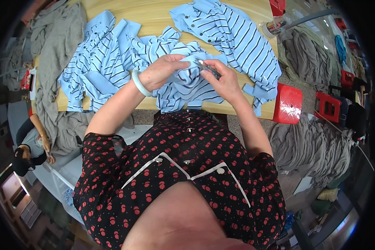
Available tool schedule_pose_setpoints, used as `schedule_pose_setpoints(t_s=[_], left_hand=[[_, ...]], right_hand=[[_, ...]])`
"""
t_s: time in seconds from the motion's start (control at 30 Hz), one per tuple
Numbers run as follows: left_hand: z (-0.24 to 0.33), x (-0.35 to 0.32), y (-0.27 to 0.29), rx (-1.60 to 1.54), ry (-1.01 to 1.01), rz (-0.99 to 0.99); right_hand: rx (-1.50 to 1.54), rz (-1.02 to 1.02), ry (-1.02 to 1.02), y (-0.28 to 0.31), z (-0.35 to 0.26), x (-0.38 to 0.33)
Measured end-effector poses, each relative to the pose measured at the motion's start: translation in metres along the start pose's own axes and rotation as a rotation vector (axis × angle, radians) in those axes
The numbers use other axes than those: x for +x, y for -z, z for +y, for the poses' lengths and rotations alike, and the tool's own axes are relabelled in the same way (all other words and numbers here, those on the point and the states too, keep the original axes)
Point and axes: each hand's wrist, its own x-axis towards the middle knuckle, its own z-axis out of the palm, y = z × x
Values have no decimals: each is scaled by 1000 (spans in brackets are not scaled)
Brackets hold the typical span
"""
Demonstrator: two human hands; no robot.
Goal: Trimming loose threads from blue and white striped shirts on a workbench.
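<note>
My left hand (164,71), with a pale bangle (140,84) at the wrist, pinches the edge of a light blue striped garment (191,89) bunched before me on the table. In my right hand (223,79) is a pair of small dark thread snips (210,69), their metal tips pointing left at the cloth by my left fingers. The exact spot under the tips is too small to make out. To the right lies another blue striped shirt (241,37) with dark buttons, and to the left a further striped shirt (98,62) is spread out.
The wooden table (154,14) has grey cloth (58,37) draped over its left end. A lamp-like fitting on an arm (275,27) reaches in at the right edge. Beside that corner stands a red stool (288,103). Grey fabric heaps (308,146) lie beyond; another person's arm (41,129) shows far left.
</note>
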Motion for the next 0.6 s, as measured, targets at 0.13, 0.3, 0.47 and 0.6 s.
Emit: schedule_pose_setpoints(t_s=[0.13,0.3,0.47,0.6], left_hand=[[-4,-2,-3,-14,-37,-15],[-8,-1,-1,-14,-43,-33],[-4,4,1,-7,-36,-21],[9,4,-11,39,-53,-99]], right_hand=[[-5,11,29,-2,-1,0],[13,-8,19,-2,2,2],[-14,15,-15,-1,1,8],[58,160,126,3,5,9]])
